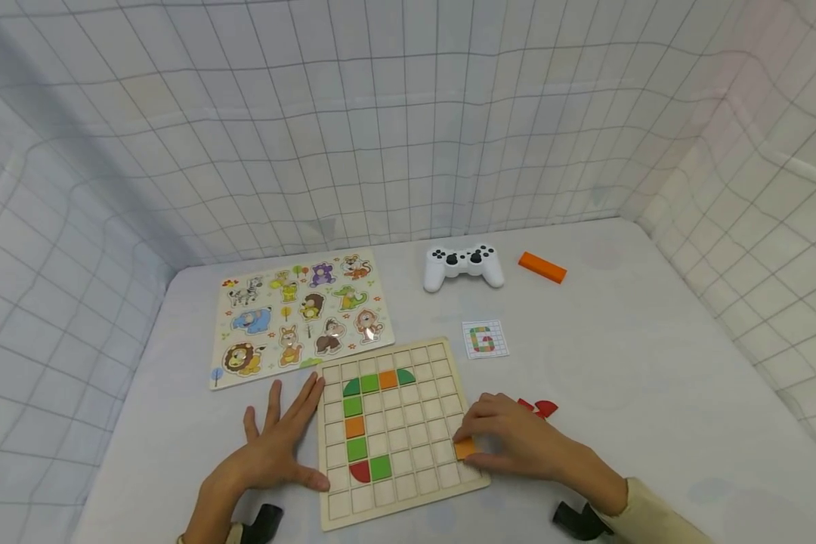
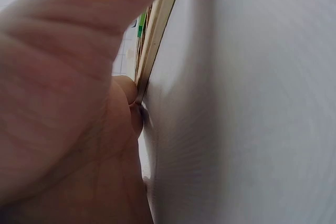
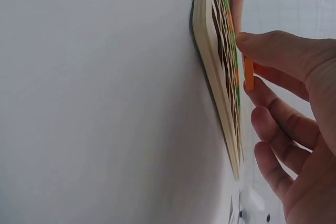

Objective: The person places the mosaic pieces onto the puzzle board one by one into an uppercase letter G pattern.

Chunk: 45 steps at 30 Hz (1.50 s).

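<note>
A wooden grid board [image 1: 411,437] lies on the table with green, orange and red tiles forming a partial outline. My right hand [image 1: 517,440] pinches an orange square tile [image 1: 465,449] between thumb and fingertips over the board's right side; in the right wrist view the tile [image 3: 249,74] is tilted on edge above the grid. My left hand [image 1: 275,447] is spread flat at the left edge, its thumb and a fingertip touching the board. A small pattern card [image 1: 486,339] with a coloured outline lies beyond the board. Red pieces [image 1: 546,408] are partly hidden behind my right hand.
An animal puzzle board [image 1: 292,311] lies at the back left, close to the grid board. A white game controller [image 1: 464,266] and an orange bar-shaped block [image 1: 542,267] sit toward the back. A grid-patterned curtain [image 1: 394,136] surrounds the table's back and sides.
</note>
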Tool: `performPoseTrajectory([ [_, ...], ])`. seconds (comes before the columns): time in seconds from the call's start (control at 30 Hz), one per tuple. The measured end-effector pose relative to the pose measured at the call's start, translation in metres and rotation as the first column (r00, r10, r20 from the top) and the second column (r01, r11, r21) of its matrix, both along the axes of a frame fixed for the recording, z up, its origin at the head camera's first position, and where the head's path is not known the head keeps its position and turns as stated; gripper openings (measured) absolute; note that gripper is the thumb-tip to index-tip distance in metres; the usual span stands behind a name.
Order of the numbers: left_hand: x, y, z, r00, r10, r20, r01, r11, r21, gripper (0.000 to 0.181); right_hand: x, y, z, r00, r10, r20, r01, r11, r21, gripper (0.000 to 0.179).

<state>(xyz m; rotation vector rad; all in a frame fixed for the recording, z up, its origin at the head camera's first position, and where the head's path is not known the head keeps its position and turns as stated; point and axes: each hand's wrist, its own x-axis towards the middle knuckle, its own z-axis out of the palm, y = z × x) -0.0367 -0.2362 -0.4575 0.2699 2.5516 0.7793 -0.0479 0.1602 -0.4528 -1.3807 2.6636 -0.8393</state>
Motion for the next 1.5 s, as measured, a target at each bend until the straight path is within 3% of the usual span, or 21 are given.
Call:
performPoseTrajectory([
  [0.33, 0.002, 0.000, 0.001, 1.000, -0.009, -0.004, 0.009, 1.000, 0.007, 0.148, -0.008, -0.034, -0.003, 0.997, 0.070, 0.009, -0.071, 0.997, 0.025, 0.019],
  [0.6, 0.003, -0.005, -0.016, 0.998, -0.005, -0.069, 0.003, 1.000, -0.028, 0.147, -0.008, -0.058, -0.002, 0.994, 0.096, 0.055, -0.099, 0.994, 0.054, 0.019],
  [0.73, 0.002, -0.003, -0.009, 0.999, -0.011, -0.048, 0.011, 1.000, 0.006, 0.147, -0.008, -0.067, 0.000, 0.994, 0.078, 0.076, -0.084, 0.993, 0.087, 0.020],
  [0.97, 0.001, -0.001, -0.007, 0.999, -0.006, -0.031, 0.005, 0.999, -0.034, 0.149, -0.005, -0.078, 0.000, 0.997, 0.065, 0.047, -0.071, 0.987, 0.145, 0.019],
  [1.23, 0.002, 0.002, 0.004, 1.000, -0.006, 0.011, 0.007, 1.000, -0.013, 0.149, -0.003, -0.086, -0.002, 0.996, 0.081, 0.047, -0.087, 0.985, 0.150, 0.018],
  [1.5, 0.001, -0.003, -0.012, 0.998, -0.009, -0.058, 0.009, 1.000, -0.008, 0.149, -0.002, -0.085, 0.000, 0.992, 0.104, 0.076, -0.116, 0.977, 0.177, 0.017],
])
